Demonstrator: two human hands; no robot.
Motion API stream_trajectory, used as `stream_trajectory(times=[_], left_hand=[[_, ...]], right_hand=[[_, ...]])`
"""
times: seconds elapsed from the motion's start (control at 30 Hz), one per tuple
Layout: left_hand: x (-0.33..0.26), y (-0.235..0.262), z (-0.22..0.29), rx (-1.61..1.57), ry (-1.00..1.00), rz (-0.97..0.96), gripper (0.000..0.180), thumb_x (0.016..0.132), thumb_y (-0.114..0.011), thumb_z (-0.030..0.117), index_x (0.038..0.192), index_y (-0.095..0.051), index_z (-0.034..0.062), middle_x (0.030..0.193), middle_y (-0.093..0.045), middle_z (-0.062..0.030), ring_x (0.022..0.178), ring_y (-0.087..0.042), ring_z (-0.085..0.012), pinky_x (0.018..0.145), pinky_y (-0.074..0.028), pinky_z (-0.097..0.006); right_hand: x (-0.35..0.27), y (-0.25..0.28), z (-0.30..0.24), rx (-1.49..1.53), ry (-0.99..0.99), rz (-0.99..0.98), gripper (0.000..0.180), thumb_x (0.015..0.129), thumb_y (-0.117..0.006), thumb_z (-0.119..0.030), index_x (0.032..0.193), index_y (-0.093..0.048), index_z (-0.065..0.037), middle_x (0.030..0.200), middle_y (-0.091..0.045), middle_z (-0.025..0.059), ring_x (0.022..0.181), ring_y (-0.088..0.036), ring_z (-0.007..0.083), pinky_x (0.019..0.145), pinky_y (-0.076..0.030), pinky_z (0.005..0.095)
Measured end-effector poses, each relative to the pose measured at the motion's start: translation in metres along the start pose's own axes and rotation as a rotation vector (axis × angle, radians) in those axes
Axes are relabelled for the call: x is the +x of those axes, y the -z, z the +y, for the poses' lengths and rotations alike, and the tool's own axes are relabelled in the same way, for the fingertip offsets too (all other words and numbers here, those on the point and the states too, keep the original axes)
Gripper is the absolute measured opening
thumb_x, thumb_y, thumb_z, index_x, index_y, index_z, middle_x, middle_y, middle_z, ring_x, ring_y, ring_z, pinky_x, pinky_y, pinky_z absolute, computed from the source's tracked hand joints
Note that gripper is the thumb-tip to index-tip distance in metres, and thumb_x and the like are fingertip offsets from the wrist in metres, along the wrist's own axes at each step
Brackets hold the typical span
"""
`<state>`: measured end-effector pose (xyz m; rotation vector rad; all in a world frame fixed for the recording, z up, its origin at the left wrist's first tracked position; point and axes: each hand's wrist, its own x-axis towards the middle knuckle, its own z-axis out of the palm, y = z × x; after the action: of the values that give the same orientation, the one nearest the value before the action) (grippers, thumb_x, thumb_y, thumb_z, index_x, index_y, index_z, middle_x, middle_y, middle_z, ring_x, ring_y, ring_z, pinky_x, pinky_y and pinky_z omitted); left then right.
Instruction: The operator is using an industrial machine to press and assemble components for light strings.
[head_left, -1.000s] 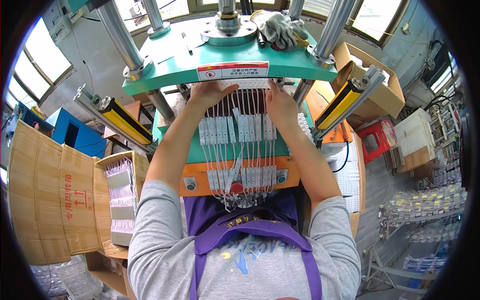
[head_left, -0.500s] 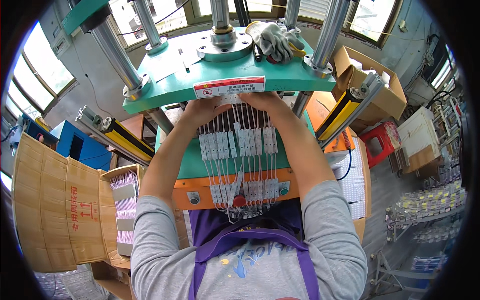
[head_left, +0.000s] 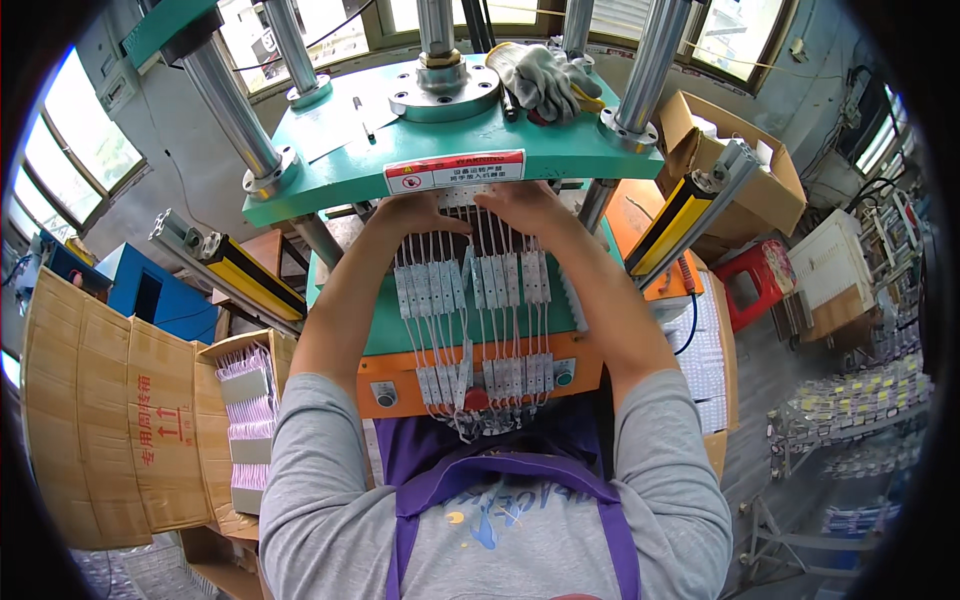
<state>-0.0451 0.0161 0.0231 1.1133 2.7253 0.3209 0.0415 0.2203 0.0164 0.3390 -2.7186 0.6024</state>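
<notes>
Both hands reach under the front edge of a green press plate (head_left: 330,175), over the upper end of rows of small wired light modules (head_left: 490,275). My left hand (head_left: 415,213) lies at the left of the rows, its thumb stretched inward above the wires; the plate hides most of its fingers. At the right, my right hand (head_left: 522,207) rests with its thumb stretched out against the top row of modules, its other fingers mostly hidden. The flat grey modules hang on pale wires in two bands, the lower one over the orange machine front (head_left: 400,372).
Yellow-and-black guard bars (head_left: 255,277) flank the press. Gloves (head_left: 545,82) and a pen (head_left: 363,118) lie on the plate. At left stands an open carton (head_left: 215,440) with stacked modules; a red stool (head_left: 757,283) is at right. Buttons (head_left: 385,392) sit on the orange front.
My left thumb has shifted slightly lower, and my right thumb has drawn in over the top modules. One tilted module in the lower band now stands straighter. The whole view has shifted slightly.
</notes>
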Motion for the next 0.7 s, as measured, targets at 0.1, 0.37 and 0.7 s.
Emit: stream_trajectory(times=[0.1,0.37,0.7], left_hand=[[-0.005,-0.003,-0.003,0.018,-0.009,0.063,0.109,0.053,-0.076,0.068,0.137,-0.045,0.0062,0.135,-0.051,-0.0195,0.125,-0.049,-0.0315,0.105,-0.039,-0.038],[-0.035,-0.021,0.013,0.153,-0.17,0.382,0.067,0.08,-0.067,0.048,0.13,-0.051,0.0069,0.129,-0.055,-0.0174,0.119,-0.052,-0.0334,0.101,-0.04,-0.044],[-0.081,-0.069,0.081,-1.339,0.116,0.468,0.023,0.089,-0.06,0.012,0.108,-0.058,0.0012,0.097,-0.059,-0.0104,0.067,-0.061,-0.0126,0.063,-0.051,-0.025]], right_hand=[[-0.074,0.009,-0.023,-0.211,-0.02,0.226,0.035,0.084,-0.064,-0.029,0.109,-0.059,-0.004,0.122,-0.055,0.0191,0.113,-0.052,0.0402,0.094,-0.045,0.0454],[-0.164,0.001,-0.006,-0.225,-0.266,0.386,0.031,0.079,-0.062,-0.004,0.109,-0.058,-0.005,0.13,-0.046,0.03,0.113,-0.049,0.0465,0.096,-0.04,0.0519],[-0.128,0.012,-0.079,0.261,-0.063,0.351,0.046,0.086,-0.063,-0.011,0.128,-0.048,-0.003,0.139,-0.041,0.0259,0.127,-0.041,0.0437,0.104,-0.037,0.0463]])
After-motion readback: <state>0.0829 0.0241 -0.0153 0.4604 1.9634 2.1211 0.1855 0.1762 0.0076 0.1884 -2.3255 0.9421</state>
